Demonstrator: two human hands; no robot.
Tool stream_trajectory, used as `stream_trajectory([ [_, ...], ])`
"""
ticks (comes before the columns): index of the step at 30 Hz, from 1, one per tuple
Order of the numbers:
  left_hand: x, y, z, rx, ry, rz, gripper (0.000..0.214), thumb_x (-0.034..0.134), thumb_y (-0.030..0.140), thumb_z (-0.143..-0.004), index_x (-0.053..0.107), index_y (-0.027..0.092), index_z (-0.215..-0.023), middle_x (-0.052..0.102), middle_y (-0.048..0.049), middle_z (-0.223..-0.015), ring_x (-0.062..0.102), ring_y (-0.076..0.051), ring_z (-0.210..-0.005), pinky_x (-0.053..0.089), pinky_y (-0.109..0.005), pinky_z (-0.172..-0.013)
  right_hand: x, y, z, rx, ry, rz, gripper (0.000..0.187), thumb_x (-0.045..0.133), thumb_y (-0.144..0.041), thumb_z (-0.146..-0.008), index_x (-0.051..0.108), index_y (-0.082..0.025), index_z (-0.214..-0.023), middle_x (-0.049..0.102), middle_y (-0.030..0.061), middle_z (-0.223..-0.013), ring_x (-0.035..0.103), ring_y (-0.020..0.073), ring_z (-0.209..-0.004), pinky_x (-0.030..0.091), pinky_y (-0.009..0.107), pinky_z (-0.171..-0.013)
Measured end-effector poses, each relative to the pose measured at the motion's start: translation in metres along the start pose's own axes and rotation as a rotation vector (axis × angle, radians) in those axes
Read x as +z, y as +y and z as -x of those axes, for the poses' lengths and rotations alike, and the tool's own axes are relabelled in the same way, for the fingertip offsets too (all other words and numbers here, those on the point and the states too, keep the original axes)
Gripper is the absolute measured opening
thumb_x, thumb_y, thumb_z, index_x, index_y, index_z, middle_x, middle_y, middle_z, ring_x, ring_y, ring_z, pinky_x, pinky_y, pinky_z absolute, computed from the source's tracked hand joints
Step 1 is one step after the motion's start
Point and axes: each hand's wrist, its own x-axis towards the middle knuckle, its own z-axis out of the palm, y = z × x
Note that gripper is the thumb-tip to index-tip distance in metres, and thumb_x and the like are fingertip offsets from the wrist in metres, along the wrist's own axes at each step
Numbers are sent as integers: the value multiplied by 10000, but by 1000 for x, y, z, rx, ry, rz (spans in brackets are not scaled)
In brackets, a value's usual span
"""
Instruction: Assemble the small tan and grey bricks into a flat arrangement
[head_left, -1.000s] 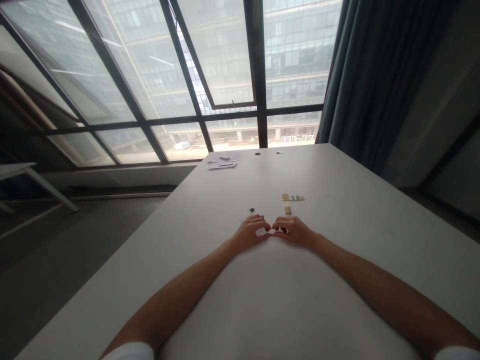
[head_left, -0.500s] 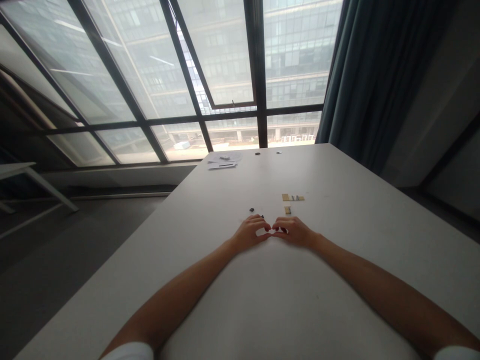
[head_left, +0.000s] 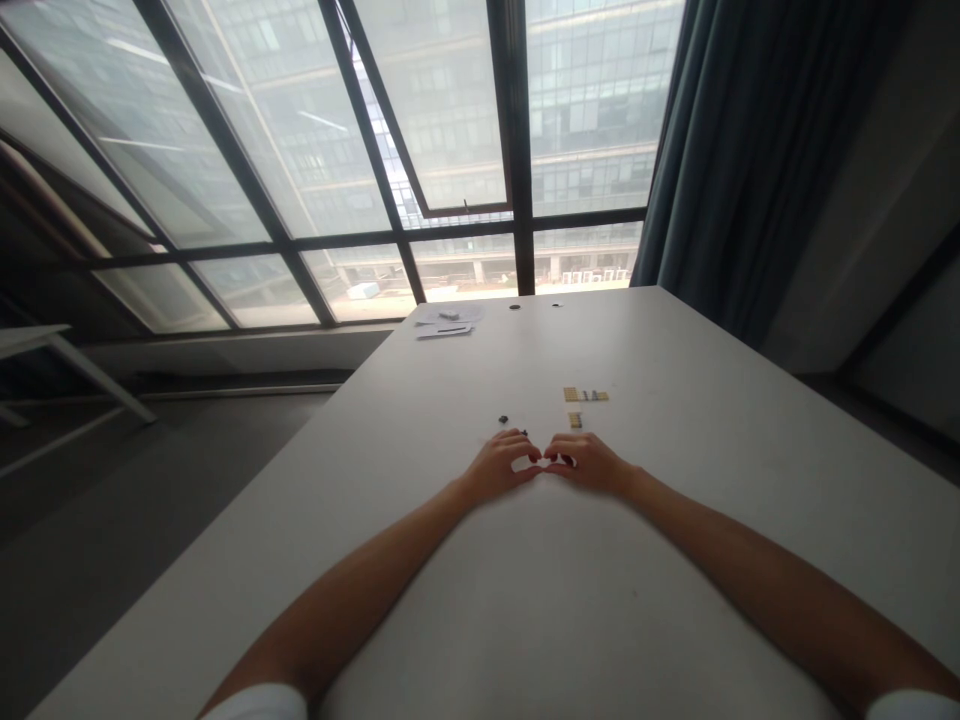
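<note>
**Left hand (head_left: 501,466) and right hand (head_left: 592,465) meet at the tips; pinch contents unreadable**

Clock centred on the fingertips, 12 = away from the wearer. Both hands curled, thumb and finger tips drawn close together, loop of space inside each. Can't tell whether a tiny part is held; fingers cover the spot and it's too small.

Small dark bit (head_left: 524,433) at 11, right by the left fingers; contact unclear. Second dark bit (head_left: 503,419) between 10 and 11, just beyond that hand, shape not resolvable. Short yellow piece (head_left: 576,421) at 1, just past the right knuckles. Longer yellow strip (head_left: 586,395) also at 1, farther out, grey marks partway along; detail blurred.

Forearms come in from 8 and 4, low over the white tabletop (head_left: 495,590); white sleeves (head_left: 262,702) cut off by the bottom edge.

Farther out: papers (head_left: 431,332) at 11, small item on top unclear. Two dark spots (head_left: 515,307) near 12 at the far edge. Window (head_left: 337,120) behind, 10 to 12. Curtain (head_left: 697,200) at 1. Side table (head_left: 34,338) at 10, cropped by the frame.
</note>
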Motion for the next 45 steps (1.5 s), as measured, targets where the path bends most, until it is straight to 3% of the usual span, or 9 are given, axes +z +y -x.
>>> stream_trajectory([
  [37,0,-2,1,3,25,22,147,643,337,-940,708,206,-953,729,-52,-880,634,-186,-862,486,-320,-828,-2,1,0,-15,17,16,202,613,-373,-984,694,-192,-943,680,34,-836,562,123,-622,420,239,-635],
  [41,-3,-1,1,-12,42,-4,161,588,310,-974,709,204,-964,716,-55,-868,624,-183,-856,484,-315,-818,-3,5,1,8,68,-17,167,627,-350,-976,685,-194,-962,674,33,-858,555,114,-614,437,236,-634],
  [45,-4,-3,2,-14,57,-19,206,549,310,-996,713,191,-959,704,-62,-845,616,-179,-830,483,-316,-803,-5,11,1,69,198,-55,149,635,-340,-965,675,-198,-946,649,27,-833,543,117,-612,444,236,-604],
])
